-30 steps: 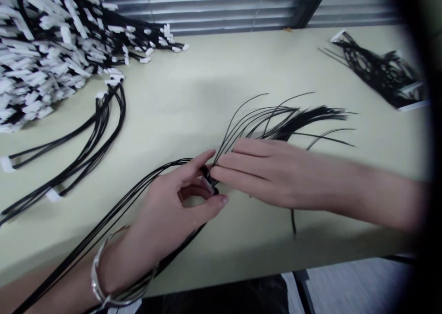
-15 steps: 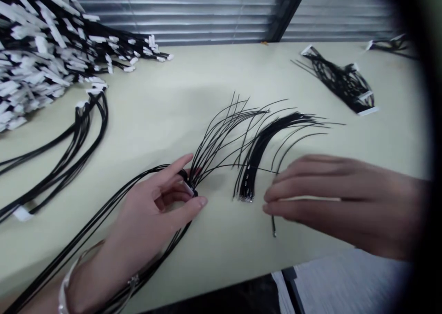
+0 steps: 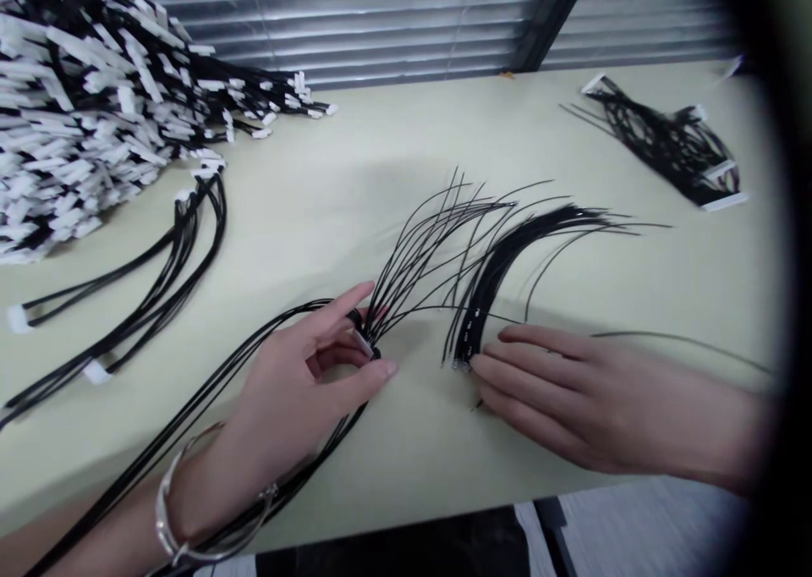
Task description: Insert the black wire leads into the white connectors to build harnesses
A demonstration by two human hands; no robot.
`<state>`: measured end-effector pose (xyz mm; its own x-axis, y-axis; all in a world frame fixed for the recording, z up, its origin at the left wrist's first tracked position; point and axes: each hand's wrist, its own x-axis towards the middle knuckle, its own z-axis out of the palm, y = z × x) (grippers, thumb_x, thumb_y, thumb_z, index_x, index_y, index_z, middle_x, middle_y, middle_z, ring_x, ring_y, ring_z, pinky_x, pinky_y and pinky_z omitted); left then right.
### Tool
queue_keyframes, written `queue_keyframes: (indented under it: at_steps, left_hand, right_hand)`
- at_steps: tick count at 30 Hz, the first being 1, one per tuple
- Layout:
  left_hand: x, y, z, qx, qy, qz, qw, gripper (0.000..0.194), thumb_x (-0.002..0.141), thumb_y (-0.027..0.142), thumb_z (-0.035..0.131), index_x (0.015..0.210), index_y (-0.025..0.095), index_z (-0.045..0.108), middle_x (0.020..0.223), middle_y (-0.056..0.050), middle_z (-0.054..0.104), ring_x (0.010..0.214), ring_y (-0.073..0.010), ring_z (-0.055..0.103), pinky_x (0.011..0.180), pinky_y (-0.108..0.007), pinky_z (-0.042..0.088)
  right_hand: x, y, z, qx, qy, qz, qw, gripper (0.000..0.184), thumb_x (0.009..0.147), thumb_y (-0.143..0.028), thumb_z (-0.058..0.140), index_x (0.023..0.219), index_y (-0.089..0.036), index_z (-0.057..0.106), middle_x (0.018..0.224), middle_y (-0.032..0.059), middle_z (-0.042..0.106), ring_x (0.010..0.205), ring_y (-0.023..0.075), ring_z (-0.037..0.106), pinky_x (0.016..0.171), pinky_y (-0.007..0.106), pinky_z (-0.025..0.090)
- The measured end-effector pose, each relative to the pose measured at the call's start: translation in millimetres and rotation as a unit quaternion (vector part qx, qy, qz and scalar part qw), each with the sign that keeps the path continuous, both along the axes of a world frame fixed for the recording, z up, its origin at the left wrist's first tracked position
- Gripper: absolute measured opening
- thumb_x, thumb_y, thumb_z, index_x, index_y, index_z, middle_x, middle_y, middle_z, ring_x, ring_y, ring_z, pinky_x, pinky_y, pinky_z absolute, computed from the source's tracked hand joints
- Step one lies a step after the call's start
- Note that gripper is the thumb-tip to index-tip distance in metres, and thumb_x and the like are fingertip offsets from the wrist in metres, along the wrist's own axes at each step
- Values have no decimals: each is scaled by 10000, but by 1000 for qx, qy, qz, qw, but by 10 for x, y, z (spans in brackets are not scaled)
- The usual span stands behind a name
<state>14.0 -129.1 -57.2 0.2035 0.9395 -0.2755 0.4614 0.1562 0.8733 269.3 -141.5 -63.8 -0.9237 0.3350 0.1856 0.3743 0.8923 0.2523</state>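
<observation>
My left hand (image 3: 304, 382) pinches a small white connector (image 3: 364, 344) between thumb and fingers; thin black wires (image 3: 419, 251) fan up and right from it, and a long black cable bundle (image 3: 190, 416) trails back under my wrist. My right hand (image 3: 571, 395) lies low on the pale table (image 3: 355, 188), fingers stretched toward the metal-tipped ends of a loose bunch of black wires (image 3: 501, 260). One thin wire (image 3: 666, 337) runs over the back of that hand; whether the fingertips pinch it is hidden.
A big heap of black cables with white connectors (image 3: 69, 112) fills the far left. Finished cables (image 3: 145, 289) lie left of my hand. Another black bundle (image 3: 672, 145) sits far right. A slatted shutter (image 3: 355, 19) backs the table; the table's front edge is close.
My right hand left the connector, swung right, then came back to the tips of the loose wire bunch. My left hand kept its pinch. The view shifted slightly.
</observation>
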Motion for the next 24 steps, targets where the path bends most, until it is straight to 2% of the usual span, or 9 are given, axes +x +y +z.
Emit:
queue_keyframes:
  at_steps: [2, 5, 7, 10, 13, 15, 18, 22, 24]
  left_hand:
    - [-1, -4, 6, -5, 16, -7, 1000, 618, 726, 302, 671, 1300, 313, 442, 778, 48, 626, 718, -79, 617, 713, -156, 521]
    - [-11, -21, -14, 8, 33, -26, 999, 618, 727, 305, 674, 1294, 355, 435, 782, 64, 628, 722, -66, 612, 713, -134, 509]
    - [-23, -33, -47, 30, 33, -37, 998, 618, 732, 313, 674, 1287, 411, 419, 783, 82, 629, 714, -57, 612, 707, -125, 503]
    - [-39, -46, -91, 43, 29, -49, 997, 619, 746, 316, 665, 1278, 472, 390, 829, 100, 648, 742, -56, 627, 717, -128, 502]
    - [-43, -53, -105, 41, 21, -54, 998, 613, 754, 326, 655, 1278, 483, 380, 879, 102, 665, 791, -68, 641, 735, -141, 508]
    - [-39, -56, -104, 37, 20, -50, 998, 607, 757, 332, 651, 1278, 483, 378, 891, 102, 669, 793, -72, 643, 733, -146, 513]
    - [-33, -53, -106, 36, 28, -48, 998, 605, 759, 324, 647, 1273, 491, 377, 887, 110, 677, 780, -75, 647, 739, -162, 519]
    - [-39, -50, -110, 33, 28, -51, 998, 610, 757, 329, 644, 1273, 501, 368, 899, 108, 685, 810, -96, 656, 762, -206, 529]
    - [-45, -53, -108, 32, 28, -46, 998, 611, 748, 332, 651, 1271, 491, 379, 906, 101, 686, 812, -103, 659, 759, -216, 534]
  right_hand:
    - [-73, 48, 16, -23, 30, -6, 999, 225, 882, -61, 323, 901, -124, 538, 887, 70, 624, 818, 204, 571, 743, 380, 477]
    - [-220, 116, 98, -132, 73, -90, 985, 221, 895, -85, 312, 900, -124, 530, 823, 61, 598, 704, 172, 549, 570, 296, 468]
    - [-327, 158, 172, -173, 82, -103, 976, 267, 877, -44, 288, 899, -124, 541, 846, 67, 585, 706, 163, 537, 540, 269, 452]
    - [-458, 221, 258, -116, 97, -39, 988, 351, 839, 27, 254, 889, -92, 580, 871, 99, 596, 780, 187, 541, 604, 300, 454]
    - [-525, 262, 281, -44, 83, 6, 996, 391, 839, 37, 239, 882, -76, 611, 862, 106, 609, 798, 193, 534, 681, 337, 449]
    - [-541, 266, 275, -30, 61, -1, 998, 382, 838, 32, 252, 946, -48, 610, 892, 121, 602, 837, 207, 521, 705, 356, 440]
    - [-548, 258, 275, -58, 52, -25, 997, 333, 858, -13, 299, 1009, -22, 596, 900, 115, 581, 829, 201, 496, 713, 347, 441]
    - [-570, 269, 306, -32, 75, 8, 997, 318, 875, -43, 315, 933, -53, 627, 827, 88, 578, 777, 181, 485, 726, 326, 456]
    - [-592, 275, 314, -8, 47, 8, 999, 338, 868, -41, 302, 931, -66, 633, 849, 96, 580, 807, 194, 482, 758, 347, 452]
